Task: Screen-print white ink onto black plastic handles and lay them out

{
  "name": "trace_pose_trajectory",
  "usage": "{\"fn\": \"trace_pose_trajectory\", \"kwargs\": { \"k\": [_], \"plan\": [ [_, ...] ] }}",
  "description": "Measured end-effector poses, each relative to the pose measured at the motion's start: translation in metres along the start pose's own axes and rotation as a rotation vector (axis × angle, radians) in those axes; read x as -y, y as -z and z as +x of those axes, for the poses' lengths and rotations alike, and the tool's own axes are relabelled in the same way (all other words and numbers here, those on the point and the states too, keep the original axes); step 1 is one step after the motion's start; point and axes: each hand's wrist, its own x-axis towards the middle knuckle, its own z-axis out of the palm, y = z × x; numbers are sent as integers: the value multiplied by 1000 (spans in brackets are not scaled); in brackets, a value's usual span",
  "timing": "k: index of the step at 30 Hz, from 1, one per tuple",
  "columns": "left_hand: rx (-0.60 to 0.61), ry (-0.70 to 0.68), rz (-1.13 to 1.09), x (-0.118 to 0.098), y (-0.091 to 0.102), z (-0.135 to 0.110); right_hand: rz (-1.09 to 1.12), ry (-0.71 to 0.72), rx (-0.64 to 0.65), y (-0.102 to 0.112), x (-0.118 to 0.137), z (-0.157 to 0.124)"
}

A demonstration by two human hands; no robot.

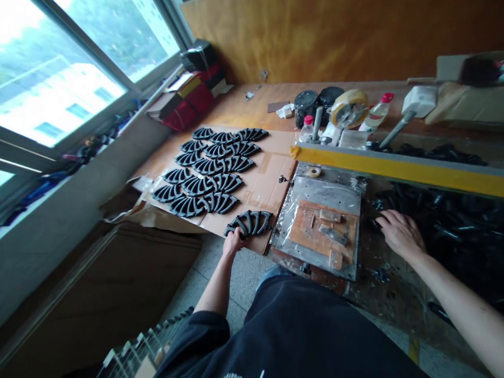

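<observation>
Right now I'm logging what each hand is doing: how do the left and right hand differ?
The left hand grips a black fan-shaped part at the cardboard sheet's near edge; the right hand lies spread, palm down, holding nothing visible. The left reaches toward the laid-out rows, the right toward the dark pile beside the metal plate. Both are bare.

Big window (59,68) on left w/ grey frame, daylight coming in, bldg outside. Grey sill ledge (79,178) below. Back wall (334,37) = orange-brown wood panel. Floor (244,273) grey tile. Cardboard sheet (98,294) lying at lower left.
</observation>
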Motion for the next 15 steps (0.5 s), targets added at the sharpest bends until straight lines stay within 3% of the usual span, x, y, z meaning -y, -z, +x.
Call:
{"fn": "trace_pose_trajectory", "kwargs": {
  "k": [3, 5, 8, 9, 12, 15],
  "plan": [
    [16, 43, 100, -12, 14, 1, 181, -233, 26, 11, 20, 0],
    [-15, 9, 130, -29, 17, -4, 381, -329, -28, 15, 46, 4],
    [-22, -178, 83, -76, 6, -23, 612, -152, 3, 15, 104, 12],
    [34, -337, 2, -97, 2, -32, 595, -78, 44, 15, 124, 16],
    [232, -692, -421, -166, -2, -64, 307, 99, 93, 18, 170, 30],
    [347, -839, -773, -221, 14, -95, 15, 216, 12, 25, 189, 43]
  ]
}}
